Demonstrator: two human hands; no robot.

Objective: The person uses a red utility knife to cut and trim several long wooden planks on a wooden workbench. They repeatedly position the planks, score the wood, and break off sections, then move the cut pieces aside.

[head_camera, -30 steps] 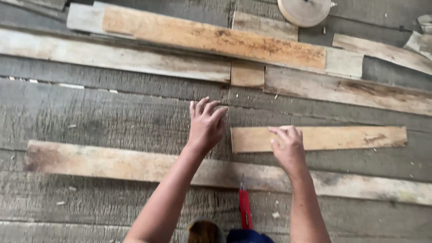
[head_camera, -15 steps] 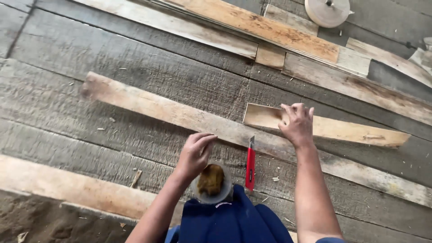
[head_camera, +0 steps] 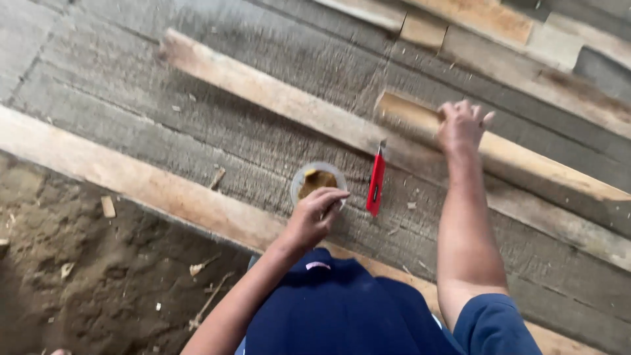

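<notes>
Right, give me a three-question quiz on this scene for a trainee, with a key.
1. True or false: the left hand reaches into the small round tub.
2. The red cutter lies: A) on the soil B) on the grey boards, right of the tub C) in the right hand.
3. What does the right hand press on?

Key: 1 true. 2 B. 3 The short plank.

Left grip (head_camera: 317, 214) curled low, right grip (head_camera: 462, 125) outstretched, fingers bent.
</notes>
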